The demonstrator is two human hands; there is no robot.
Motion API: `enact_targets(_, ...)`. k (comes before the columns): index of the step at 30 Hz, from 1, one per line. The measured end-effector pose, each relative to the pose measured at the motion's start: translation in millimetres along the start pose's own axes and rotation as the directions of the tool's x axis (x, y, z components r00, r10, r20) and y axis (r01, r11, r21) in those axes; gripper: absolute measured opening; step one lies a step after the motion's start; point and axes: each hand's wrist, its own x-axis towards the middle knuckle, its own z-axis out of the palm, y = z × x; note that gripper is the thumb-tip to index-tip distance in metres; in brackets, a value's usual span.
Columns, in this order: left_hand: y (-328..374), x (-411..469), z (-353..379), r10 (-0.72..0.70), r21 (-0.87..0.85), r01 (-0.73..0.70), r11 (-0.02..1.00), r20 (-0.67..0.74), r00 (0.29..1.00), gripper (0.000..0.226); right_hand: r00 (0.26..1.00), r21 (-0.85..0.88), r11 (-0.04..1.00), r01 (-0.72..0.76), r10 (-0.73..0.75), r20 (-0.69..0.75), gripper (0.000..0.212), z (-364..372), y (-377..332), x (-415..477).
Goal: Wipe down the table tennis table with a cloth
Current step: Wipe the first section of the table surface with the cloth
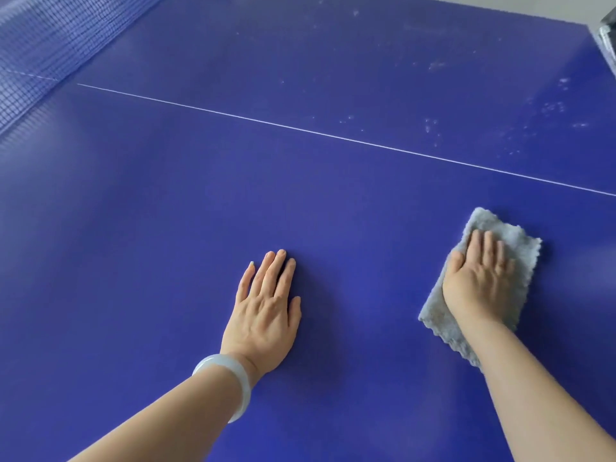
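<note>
The blue table tennis table (166, 211) fills the view, crossed by a thin white centre line (333, 136). A grey fluffy cloth (520, 248), folded into a long rectangle, lies flat on the table at the right. My right hand (480, 278) presses palm-down on the cloth, fingers together and pointing away from me. My left hand (266, 311) rests flat on the bare table to the left of it, fingers slightly spread, holding nothing. A pale bangle (230, 378) sits on my left wrist.
The net (43, 51) runs along the upper left. Whitish dust marks (433, 128) speckle the far right part of the table beyond the centre line. The table's far edge and a dark object (608, 31) show at the top right corner.
</note>
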Motion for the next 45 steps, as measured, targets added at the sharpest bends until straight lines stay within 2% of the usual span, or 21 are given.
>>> enact_targets(1,0.5,-0.1,-0.6,-0.001,0.006,0.001,1.000,-0.001,1.000,0.063,1.000,0.000,1.000,-0.002,0.002,-0.029,0.059,4.3,-14.6,-19.1)
enact_targets(2,1.0,-0.4,-1.2,-0.003,0.016,0.003,1.000,0.000,1.000,0.063,0.997,-0.005,0.998,0.061,-0.061,-0.039,0.059,8.8,-36.4,-39.3)
enact_targets(4,1.0,-0.8,-2.3,-0.006,0.028,0.006,1.000,0.001,1.000,0.062,0.942,-0.008,0.942,0.336,-0.336,-0.011,0.058,22.2,-87.9,-74.0)
enact_targets(6,0.4,-1.3,-2.2,-0.002,0.028,0.002,1.000,0.000,1.000,0.062,0.774,0.015,0.776,0.630,-0.630,0.071,0.058,32.9,-127.3,-92.1)
enact_targets(8,-0.7,-1.2,-1.9,0.008,0.024,-0.008,1.000,-0.024,1.000,0.061,0.600,0.052,0.612,0.789,-0.787,0.146,0.057,27.2,-134.1,-71.0)
enact_targets(9,-0.9,-0.9,-1.3,0.009,0.021,-0.008,1.000,-0.035,0.999,0.060,0.556,0.048,0.569,0.821,-0.816,0.157,0.056,22.7,-122.7,-52.1)
enact_targets(10,-0.6,-0.7,-0.6,0.004,0.019,-0.004,1.000,-0.039,0.999,0.060,0.579,0.038,0.590,0.807,-0.801,0.153,0.055,18.3,-103.9,-32.1)
enact_targets(11,0.5,-0.4,-0.3,-0.001,0.018,0.002,1.000,-0.041,0.999,0.061,0.661,0.028,0.670,0.742,-0.737,0.138,0.055,13.3,-78.6,-11.8)
enact_targets(13,3.7,-1.3,0.8,-0.003,0.021,0.004,1.000,-0.040,0.999,0.061,0.859,-0.001,0.862,0.508,-0.506,0.084,0.056,1.8,-19.4,18.8)
enact_targets(15,5.1,-1.3,0.0,0.013,0.059,-0.010,0.998,-0.047,0.999,0.061,0.936,-0.033,0.936,0.351,-0.349,0.056,0.057,-5.9,21.1,23.0)
enact_targets(19,25.7,18.4,-6.4,0.054,0.086,-0.046,0.995,-0.094,0.994,0.049,0.934,-0.042,0.934,0.356,-0.353,0.053,0.059,-1.2,27.4,17.0)
enact_targets(21,57.1,41.5,-1.5,0.177,0.039,-0.174,0.984,-0.126,0.976,0.036,0.929,-0.030,0.930,0.365,-0.362,0.083,0.059,-3.6,27.8,17.8)
enact_targets(23,94.6,68.5,7.2,0.249,0.019,-0.249,0.968,-0.123,0.961,0.045,0.917,-0.026,0.921,0.389,-0.384,0.105,0.058,-5.4,31.6,19.8)
enact_targets(27,128.3,104.3,26.4,0.107,0.016,-0.107,0.994,-0.017,0.994,0.060,0.887,-0.009,0.890,0.455,-0.452,0.089,0.055,-4.1,34.1,21.0)
enact_targets(32,127.5,107.7,33.9,0.067,-0.034,-0.069,0.997,-0.047,0.997,0.062,0.860,0.002,0.865,0.501,-0.499,0.110,0.054,0.6,0.5,39.1)
enact_targets(36,126.3,107.9,30.9,0.050,-0.093,-0.054,0.994,-0.041,0.998,0.064,0.734,0.113,0.745,0.658,-0.667,0.123,0.053,13.5,-94.7,70.6)
enact_targets(38,125.3,109.0,31.0,0.046,-0.113,-0.049,0.992,-0.036,0.998,0.062,0.676,0.121,0.689,0.714,-0.724,0.137,0.052,16.2,-116.3,92.9)
enact_targets(39,124.8,109.0,31.4,0.051,-0.100,-0.053,0.994,-0.024,0.998,0.063,0.670,0.112,0.684,0.721,-0.729,0.140,0.052,15.7,-114.0,105.6)
enact_targets(41,124.2,109.2,31.4,0.058,-0.070,-0.059,0.996,-0.014,0.998,0.064,0.747,0.094,0.755,0.649,-0.656,0.112,0.053,9.9,-86.6,131.7)
enact_targets(43,125.1,108.8,30.8,0.053,-0.064,-0.055,0.996,-0.024,0.998,0.064,0.874,0.057,0.876,0.478,-0.481,0.073,0.055,0.4,-38.0,155.2)
enact_targets(45,126.2,108.5,31.6,0.051,-0.065,-0.052,0.996,-0.019,0.999,0.064,0.953,0.009,0.956,0.294,-0.294,0.068,0.057,-11.2,13.0,161.6)
